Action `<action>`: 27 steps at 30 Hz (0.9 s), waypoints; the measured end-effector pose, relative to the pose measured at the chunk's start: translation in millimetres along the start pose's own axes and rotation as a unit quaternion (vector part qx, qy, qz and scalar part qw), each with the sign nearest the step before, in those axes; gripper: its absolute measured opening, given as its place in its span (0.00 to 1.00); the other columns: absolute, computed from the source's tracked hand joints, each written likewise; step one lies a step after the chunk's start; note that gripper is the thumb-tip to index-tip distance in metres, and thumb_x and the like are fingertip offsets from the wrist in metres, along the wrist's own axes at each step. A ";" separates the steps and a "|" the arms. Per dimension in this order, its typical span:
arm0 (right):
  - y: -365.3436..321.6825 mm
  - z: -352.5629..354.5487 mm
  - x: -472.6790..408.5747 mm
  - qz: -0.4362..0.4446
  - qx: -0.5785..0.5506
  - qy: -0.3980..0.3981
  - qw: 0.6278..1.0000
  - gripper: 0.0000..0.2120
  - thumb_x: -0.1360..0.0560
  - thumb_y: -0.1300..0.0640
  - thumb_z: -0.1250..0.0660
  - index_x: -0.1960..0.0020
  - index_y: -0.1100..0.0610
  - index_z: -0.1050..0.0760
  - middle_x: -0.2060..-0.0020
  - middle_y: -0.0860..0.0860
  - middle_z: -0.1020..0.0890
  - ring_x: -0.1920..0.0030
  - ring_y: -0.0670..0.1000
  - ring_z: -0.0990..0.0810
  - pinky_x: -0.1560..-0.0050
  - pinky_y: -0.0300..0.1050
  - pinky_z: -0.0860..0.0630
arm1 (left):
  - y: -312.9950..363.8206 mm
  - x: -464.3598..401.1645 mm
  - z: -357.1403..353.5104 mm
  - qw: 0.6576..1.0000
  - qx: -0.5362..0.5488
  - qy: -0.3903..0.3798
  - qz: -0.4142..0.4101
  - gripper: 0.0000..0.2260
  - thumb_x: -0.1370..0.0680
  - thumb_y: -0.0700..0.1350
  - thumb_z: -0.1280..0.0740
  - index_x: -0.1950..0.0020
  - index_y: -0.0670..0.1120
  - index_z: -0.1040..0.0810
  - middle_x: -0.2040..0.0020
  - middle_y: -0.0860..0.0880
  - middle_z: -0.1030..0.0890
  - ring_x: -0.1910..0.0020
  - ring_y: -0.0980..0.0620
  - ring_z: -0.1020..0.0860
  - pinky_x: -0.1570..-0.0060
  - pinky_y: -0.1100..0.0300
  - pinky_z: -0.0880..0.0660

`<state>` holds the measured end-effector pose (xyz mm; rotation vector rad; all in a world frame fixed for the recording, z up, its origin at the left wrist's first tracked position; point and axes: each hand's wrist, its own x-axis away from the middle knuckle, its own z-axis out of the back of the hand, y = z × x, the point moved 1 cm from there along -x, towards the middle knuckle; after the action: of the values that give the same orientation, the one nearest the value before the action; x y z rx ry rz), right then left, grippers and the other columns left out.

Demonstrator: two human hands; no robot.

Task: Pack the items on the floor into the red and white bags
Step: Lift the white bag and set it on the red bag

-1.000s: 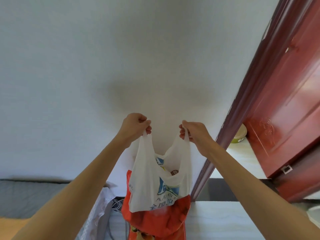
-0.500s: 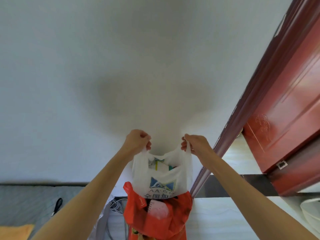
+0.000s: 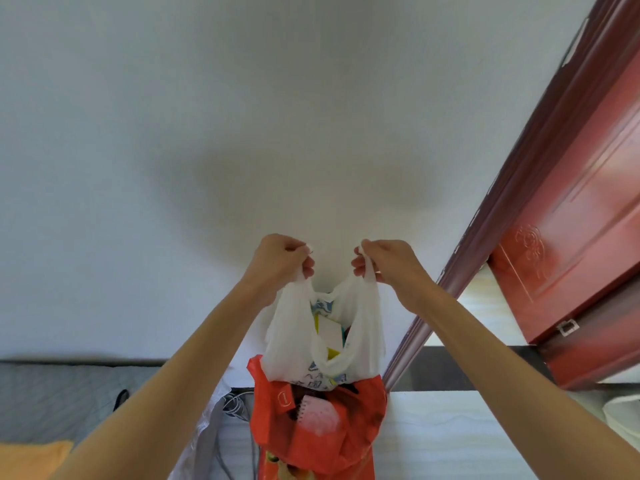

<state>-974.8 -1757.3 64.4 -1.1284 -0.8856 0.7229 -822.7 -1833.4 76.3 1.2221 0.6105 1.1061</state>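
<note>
With each hand, left (image 3: 282,259) and right (image 3: 388,263), pinching a white bag (image 3: 294,344) handle, packing looks done; next, tie them above the red bag (image 3: 332,441).

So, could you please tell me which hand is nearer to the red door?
The right hand is nearer. It grips one handle of the white bag, just left of the door frame, with the red door beyond. The left hand grips the other handle, farther left.
</note>
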 end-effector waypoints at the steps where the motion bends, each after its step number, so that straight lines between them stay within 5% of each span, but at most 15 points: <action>1: -1.5 -1.1 7.8 -0.003 0.004 -0.014 1.000 0.11 0.21 0.59 0.42 0.58 0.60 0.24 0.65 0.53 0.19 0.63 0.51 0.22 0.48 0.48 0.24 | 1.6 8.7 -2.2 1.000 -0.006 -0.015 -0.004 0.06 0.23 0.36 0.38 0.57 0.42 0.23 0.67 0.46 0.21 0.69 0.51 0.22 0.57 0.57 0.21; 10: 18.1 -0.3 37.0 -0.020 0.021 -0.052 0.998 0.11 0.21 0.60 0.43 0.56 0.58 0.23 0.63 0.52 0.17 0.61 0.50 0.19 0.48 0.44 0.23 | -4.0 3.6 -1.7 1.000 -0.010 0.006 0.006 0.04 0.23 0.35 0.39 0.52 0.40 0.24 0.64 0.45 0.21 0.66 0.49 0.22 0.52 0.54 0.22; 13: 34.7 2.6 36.3 -0.068 -0.022 -0.039 0.997 0.10 0.21 0.61 0.43 0.49 0.62 0.24 0.60 0.55 0.18 0.61 0.50 0.20 0.53 0.41 0.22 | -23.6 3.5 -4.9 0.997 -0.046 -0.015 0.052 0.06 0.22 0.35 0.39 0.57 0.39 0.24 0.65 0.45 0.22 0.66 0.51 0.23 0.56 0.58 0.23; 17: 50.6 -2.2 44.0 -0.098 -0.011 -0.061 0.993 0.09 0.21 0.59 0.42 0.53 0.59 0.23 0.62 0.53 0.18 0.62 0.48 0.19 0.58 0.37 0.23 | -54.0 23.2 -9.5 0.992 -0.058 -0.060 0.093 0.05 0.22 0.37 0.38 0.53 0.37 0.23 0.66 0.45 0.22 0.68 0.51 0.23 0.65 0.65 0.24; 22: 34.0 0.3 50.0 -0.063 -0.065 -0.041 0.995 0.10 0.21 0.59 0.41 0.56 0.61 0.23 0.64 0.55 0.19 0.63 0.51 0.20 0.54 0.43 0.21 | -31.6 29.6 1.8 0.999 0.005 -0.009 0.035 0.05 0.23 0.35 0.37 0.57 0.39 0.23 0.68 0.45 0.23 0.72 0.53 0.23 0.64 0.62 0.22; 27: 33.8 -1.6 58.4 -0.054 -0.071 -0.054 0.995 0.10 0.21 0.59 0.41 0.55 0.60 0.23 0.63 0.54 0.18 0.63 0.51 0.19 0.54 0.43 0.20 | -23.1 43.7 -3.2 0.999 0.006 -0.041 -0.001 0.08 0.23 0.36 0.38 0.60 0.45 0.24 0.67 0.46 0.21 0.69 0.50 0.23 0.57 0.55 0.22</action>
<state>-947.3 -1698.9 44.8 -1.1664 -1.0951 0.6438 -800.9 -1791.5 61.4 1.2699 0.5570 1.0466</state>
